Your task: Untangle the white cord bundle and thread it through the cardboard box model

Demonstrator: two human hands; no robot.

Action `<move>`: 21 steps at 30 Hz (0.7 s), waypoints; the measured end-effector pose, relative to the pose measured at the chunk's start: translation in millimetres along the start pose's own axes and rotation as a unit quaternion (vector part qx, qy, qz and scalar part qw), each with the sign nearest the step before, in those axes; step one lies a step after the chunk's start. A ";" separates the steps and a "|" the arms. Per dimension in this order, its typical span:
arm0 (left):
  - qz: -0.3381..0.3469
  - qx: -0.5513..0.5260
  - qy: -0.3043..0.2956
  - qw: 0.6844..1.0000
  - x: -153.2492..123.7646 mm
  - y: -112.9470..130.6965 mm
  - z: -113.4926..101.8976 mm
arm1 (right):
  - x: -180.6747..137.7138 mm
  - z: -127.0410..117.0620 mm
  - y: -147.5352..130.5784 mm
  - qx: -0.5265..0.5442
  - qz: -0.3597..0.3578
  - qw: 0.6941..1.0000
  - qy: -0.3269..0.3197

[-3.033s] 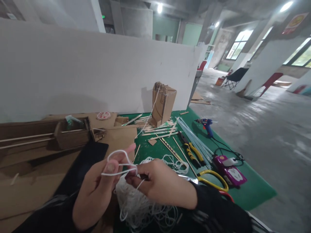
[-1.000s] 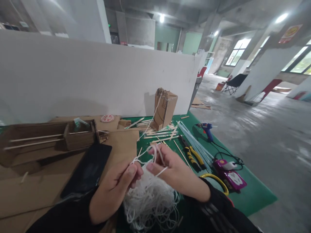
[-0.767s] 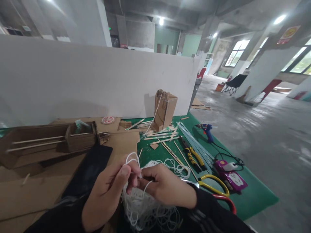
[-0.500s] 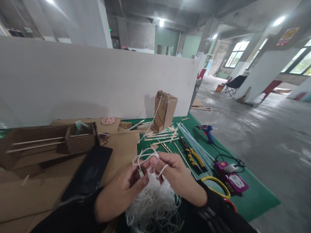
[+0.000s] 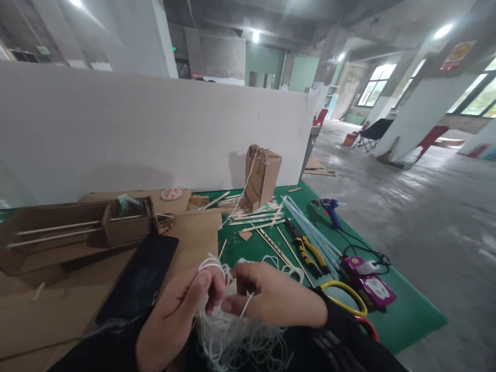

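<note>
A tangled heap of white string (image 5: 244, 341) lies at the near edge of the table, below both hands. My left hand (image 5: 178, 305) is closed on loops of this string, which wrap over its index finger. Just to the right, my right hand (image 5: 271, 294) pinches a strand that sticks up past its thumb and fingers. The two hands nearly meet over the heap, and they hide part of it. Some loose loops trail out behind the right hand toward the pliers (image 5: 308, 250).
Several thin wooden sticks (image 5: 256, 219) lie around a cardboard box (image 5: 261, 178) standing upright. On the right are clear glue sticks (image 5: 312, 225), a blue glue gun (image 5: 329, 209), a purple power strip (image 5: 370, 284) and yellow-handled scissors (image 5: 344, 294). A black tablet-like slab (image 5: 139, 279) and open cardboard box (image 5: 73, 227) lie left.
My hands have drawn slightly apart and lower. The loops held up between them have shifted onto the left index finger, and the right fingers have curled inward.
</note>
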State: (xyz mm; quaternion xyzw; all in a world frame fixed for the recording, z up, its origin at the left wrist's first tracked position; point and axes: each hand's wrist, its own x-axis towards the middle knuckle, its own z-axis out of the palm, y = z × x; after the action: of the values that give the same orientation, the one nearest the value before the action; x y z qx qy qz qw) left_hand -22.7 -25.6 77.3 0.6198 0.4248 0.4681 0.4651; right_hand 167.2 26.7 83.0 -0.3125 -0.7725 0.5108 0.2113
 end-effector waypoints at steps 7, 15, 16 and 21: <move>0.021 -0.001 0.014 1.000 0.3 3.0 -4.5 | 3.9 4.1 1.1 0.072 -0.058 0.996 0.018; 0.011 0.206 -0.118 0.971 10.9 -6.4 3.6 | 1.8 -2.1 -3.5 0.289 -0.104 0.946 0.102; 0.015 0.207 -0.119 0.971 10.6 -7.2 3.9 | 1.4 -2.0 -3.7 0.298 -0.114 0.942 0.105; -0.008 0.138 -0.034 0.990 5.6 -6.6 0.8 | 1.5 -6.0 -2.1 0.261 -0.069 0.954 0.132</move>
State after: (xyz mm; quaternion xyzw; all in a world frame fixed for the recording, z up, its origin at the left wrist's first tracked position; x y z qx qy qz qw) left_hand -21.4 -19.0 71.8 0.6901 0.4740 0.3797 0.3935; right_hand 169.5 31.1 87.3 -0.2570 -0.5970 0.6330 0.4206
